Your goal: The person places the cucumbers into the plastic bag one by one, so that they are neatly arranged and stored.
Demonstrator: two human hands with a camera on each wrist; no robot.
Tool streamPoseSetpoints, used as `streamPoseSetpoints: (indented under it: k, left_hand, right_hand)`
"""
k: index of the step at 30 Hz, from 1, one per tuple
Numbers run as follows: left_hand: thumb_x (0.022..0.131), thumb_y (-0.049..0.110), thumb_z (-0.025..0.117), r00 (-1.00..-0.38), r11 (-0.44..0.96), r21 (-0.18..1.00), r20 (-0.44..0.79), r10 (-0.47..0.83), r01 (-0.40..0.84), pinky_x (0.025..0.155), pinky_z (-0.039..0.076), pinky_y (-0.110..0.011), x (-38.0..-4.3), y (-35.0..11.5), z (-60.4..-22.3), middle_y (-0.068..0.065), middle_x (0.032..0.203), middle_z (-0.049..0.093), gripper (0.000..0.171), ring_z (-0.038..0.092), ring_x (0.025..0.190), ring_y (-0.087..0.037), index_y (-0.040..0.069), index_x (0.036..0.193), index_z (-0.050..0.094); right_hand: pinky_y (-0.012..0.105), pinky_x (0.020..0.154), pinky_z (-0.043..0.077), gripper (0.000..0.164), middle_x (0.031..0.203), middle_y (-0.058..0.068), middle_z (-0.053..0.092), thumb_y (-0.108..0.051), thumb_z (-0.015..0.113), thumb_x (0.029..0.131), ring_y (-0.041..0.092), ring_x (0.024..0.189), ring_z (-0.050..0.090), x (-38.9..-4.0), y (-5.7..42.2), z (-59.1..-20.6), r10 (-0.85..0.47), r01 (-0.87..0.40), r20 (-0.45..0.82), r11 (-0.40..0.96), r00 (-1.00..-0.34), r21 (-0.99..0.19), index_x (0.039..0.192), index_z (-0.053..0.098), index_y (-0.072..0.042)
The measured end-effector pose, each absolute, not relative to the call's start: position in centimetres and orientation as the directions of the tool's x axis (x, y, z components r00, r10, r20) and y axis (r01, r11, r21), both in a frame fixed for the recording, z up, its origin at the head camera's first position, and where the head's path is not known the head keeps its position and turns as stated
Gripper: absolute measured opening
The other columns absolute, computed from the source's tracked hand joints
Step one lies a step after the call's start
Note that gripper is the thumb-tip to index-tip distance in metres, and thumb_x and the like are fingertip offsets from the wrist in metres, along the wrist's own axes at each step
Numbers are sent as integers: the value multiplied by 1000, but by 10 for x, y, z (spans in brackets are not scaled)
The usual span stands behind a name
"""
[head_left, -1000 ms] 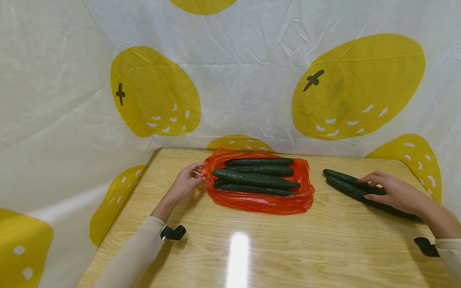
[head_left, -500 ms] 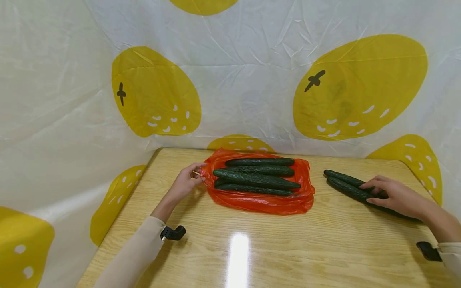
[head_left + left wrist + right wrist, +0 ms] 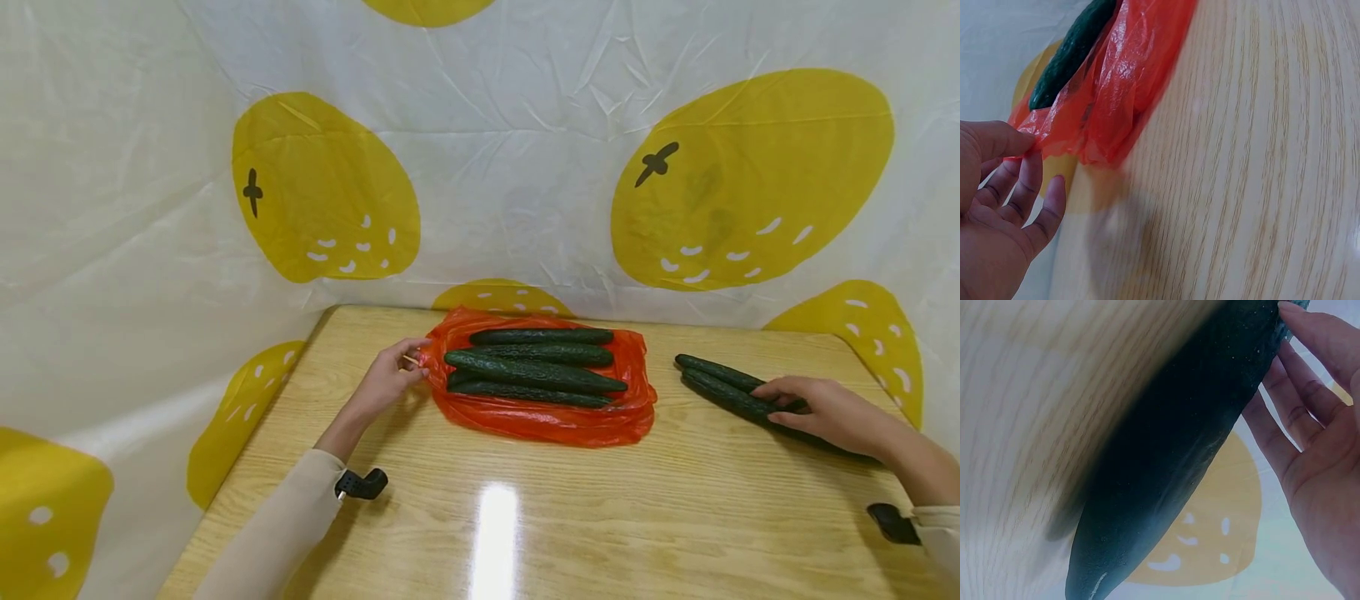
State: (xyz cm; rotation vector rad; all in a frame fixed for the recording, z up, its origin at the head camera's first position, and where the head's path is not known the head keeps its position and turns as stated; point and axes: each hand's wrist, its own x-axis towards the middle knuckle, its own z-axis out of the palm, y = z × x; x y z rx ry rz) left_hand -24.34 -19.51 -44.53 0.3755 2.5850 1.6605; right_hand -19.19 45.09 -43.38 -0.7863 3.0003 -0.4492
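Note:
A red plastic bag [image 3: 525,427] lies spread on the table with several dark green cucumbers [image 3: 536,372] on top of it. My left hand [image 3: 381,379] pinches the bag's left edge between thumb and forefinger, the other fingers loosely bent in the left wrist view. Two more cucumbers [image 3: 723,393] lie side by side at the right, slanting toward the table's right edge. Over them is my right hand [image 3: 836,408], thumb on the near side and fingertips on the far side. The right wrist view shows the thumb and fingers about a cucumber [image 3: 1166,444]; their tips are partly hidden.
The wooden table [image 3: 585,517] ends at the back against a white curtain [image 3: 517,200] printed with yellow fruit. The same cloth hangs along the left side. A bright light reflection [image 3: 495,533] shows on the table's front part.
My right hand has shifted slightly toward the front right along the cucumbers and then stays there. The left hand and the bag look the same.

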Motion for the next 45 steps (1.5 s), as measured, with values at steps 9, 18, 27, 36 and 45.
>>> streamPoseSetpoints:
  k: [9, 18, 27, 36, 45]
  left_hand:
    - [93, -4, 67, -971, 402, 898, 97, 220, 181, 70, 50, -26, -241, -193, -447, -17, 109, 60, 47, 57, 89, -24, 4, 139, 59]
    - [94, -4, 66, -973, 406, 897, 91, 214, 173, 70, 50, -26, -241, -193, -448, -15, 110, 60, 47, 57, 89, -23, 5, 139, 59]
    - [94, -4, 67, -974, 402, 900, 88, 210, 168, 69, 49, -23, -243, -195, -446, -15, 110, 59, 47, 57, 90, -25, 6, 139, 60]
    - [93, -4, 67, -974, 397, 903, 86, 209, 165, 69, 49, -23, -243, -196, -446, -15, 110, 59, 47, 56, 89, -24, 5, 138, 60]
    - [94, -4, 66, -972, 401, 900, 85, 217, 169, 70, 50, -25, -244, -195, -446, -16, 110, 60, 46, 57, 89, -25, 6, 138, 60]
  right_hand:
    - [27, 69, 55, 35, 112, 6, 71, -16, 79, 87, -3, 88, 62, -187, 453, -433, -485, -467, 23, 828, -874, -309, 119, 70, -6]
    - [25, 67, 53, 36, 108, 1, 70, -20, 79, 88, -6, 82, 59, -186, 451, -431, -433, -396, -53, 861, -900, -317, 119, 70, -4]
    - [24, 69, 54, 32, 110, 6, 73, -13, 76, 89, 3, 84, 66, -190, 450, -428, -420, -378, -81, 873, -904, -306, 119, 71, -3]
    - [26, 70, 55, 36, 106, -3, 72, -18, 76, 89, 3, 85, 66, -191, 452, -427, -459, -412, -97, 857, -883, -311, 121, 70, -3]
    - [25, 70, 55, 45, 106, 1, 69, -24, 77, 90, 4, 86, 67, -191, 454, -425, -482, -394, -151, 830, -863, -396, 124, 66, 3]
